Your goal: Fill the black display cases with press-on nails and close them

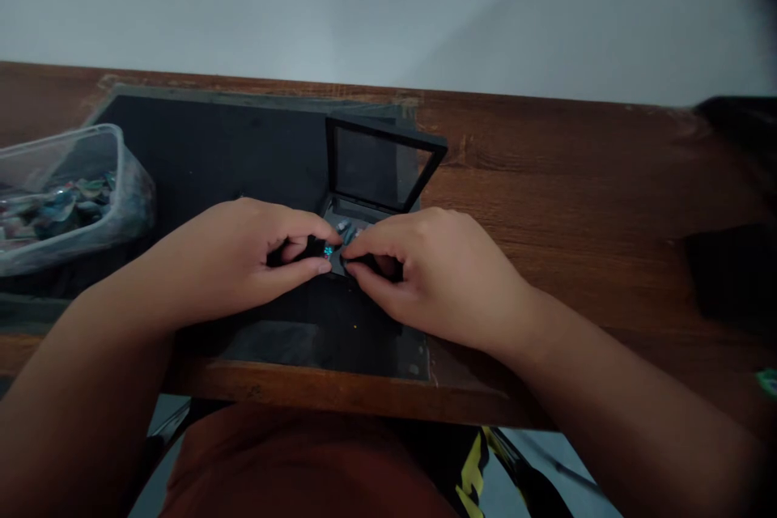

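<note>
hinged case, set in from tabletop's front edge, opened probably for access. pinching glittery piece in left hand; nearly closing right hand's fingertips, perhaps holding something, unclear.

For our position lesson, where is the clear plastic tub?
In the head view, the tub is at the left edge, on the dark mat, left of the left hand.

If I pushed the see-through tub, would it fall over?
Probably not: the see-through tub looks wide and low, so it might slide. Its thin-looking walls may bend if squeezed. It's open on top, so the little pieces inside could spill if tilted.
</note>
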### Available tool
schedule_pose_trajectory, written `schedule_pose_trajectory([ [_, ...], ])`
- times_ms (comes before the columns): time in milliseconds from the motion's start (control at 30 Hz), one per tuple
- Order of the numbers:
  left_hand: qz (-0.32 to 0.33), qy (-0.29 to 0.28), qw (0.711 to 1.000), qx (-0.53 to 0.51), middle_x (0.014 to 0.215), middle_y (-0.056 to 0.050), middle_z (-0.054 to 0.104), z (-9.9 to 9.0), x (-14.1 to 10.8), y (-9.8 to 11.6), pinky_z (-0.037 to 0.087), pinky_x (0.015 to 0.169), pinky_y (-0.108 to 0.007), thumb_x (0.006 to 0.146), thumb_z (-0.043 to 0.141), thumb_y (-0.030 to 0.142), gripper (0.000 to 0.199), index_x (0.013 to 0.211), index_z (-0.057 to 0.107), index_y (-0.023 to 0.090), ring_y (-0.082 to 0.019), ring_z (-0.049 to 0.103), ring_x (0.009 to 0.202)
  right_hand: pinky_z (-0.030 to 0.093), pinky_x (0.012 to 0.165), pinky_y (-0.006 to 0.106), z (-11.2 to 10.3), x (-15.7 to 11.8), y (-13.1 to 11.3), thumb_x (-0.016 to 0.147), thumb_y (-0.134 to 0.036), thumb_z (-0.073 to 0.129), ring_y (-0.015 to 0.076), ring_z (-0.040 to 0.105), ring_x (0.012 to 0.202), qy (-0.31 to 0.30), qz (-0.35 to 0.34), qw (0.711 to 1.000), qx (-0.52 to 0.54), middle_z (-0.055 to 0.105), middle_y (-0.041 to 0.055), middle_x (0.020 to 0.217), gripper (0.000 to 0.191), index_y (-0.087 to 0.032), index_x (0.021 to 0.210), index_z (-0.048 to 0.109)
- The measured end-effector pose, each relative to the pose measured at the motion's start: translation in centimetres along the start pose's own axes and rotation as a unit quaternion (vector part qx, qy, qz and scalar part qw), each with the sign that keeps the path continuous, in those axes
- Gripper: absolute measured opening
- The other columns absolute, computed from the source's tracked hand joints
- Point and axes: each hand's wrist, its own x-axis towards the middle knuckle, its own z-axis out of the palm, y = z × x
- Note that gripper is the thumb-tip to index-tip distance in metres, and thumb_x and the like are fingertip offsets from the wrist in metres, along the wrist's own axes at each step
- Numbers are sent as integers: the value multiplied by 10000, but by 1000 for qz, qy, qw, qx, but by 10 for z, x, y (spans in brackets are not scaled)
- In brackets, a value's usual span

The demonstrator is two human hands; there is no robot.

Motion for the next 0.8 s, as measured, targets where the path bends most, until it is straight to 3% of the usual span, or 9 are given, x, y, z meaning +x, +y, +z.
schedule_pose_trajectory([
  [233, 12, 21, 1000, 9, 720, 36, 680, -1, -1, -1, 383, 634, -290, 1007, 664, 439, 313, 1214, 877, 338, -136, 575, 630, 371, 645, 324, 2, 0, -2, 985, -196, 706, 178, 710, 731, 6, 8, 1000, 0, 858, -11, 863, 230, -280, 998, 920],
  [433, -26, 18, 999, 9, 635, 60, 636, 0, -2, -1, 367, 593, -288, 974, 669, 472, 391, 1285, 867, 340, -128, 539, 546, 349, 633, 329, -2, 0, -3, 996, -258, 743, 155, 644, 647, 1, 23, 1000, 12, 782, -25, 747, 165, -278, 1002, 907],
  [633, -23, 31, 999, 13, 655, 59, 647, 2, -4, -3, 378, 594, -283, 979, 670, 476, 365, 1263, 861, 350, -127, 557, 552, 345, 631, 347, -22, 0, 0, 1000, -311, 759, 169, 631, 648, 18, 88, 996, -6, 764, -24, 758, 143, -301, 1053, 892],
  [800, -36, 45, 998, 27, 654, 63, 625, -1, -7, 1, 356, 567, -282, 997, 678, 493, 379, 1310, 840, 352, -128, 529, 538, 326, 625, 352, -31, 2, 2, 954, -258, 730, 183, 600, 618, -30, 137, 988, -67, 724, -5, 740, 133, -297, 995, 851],
])
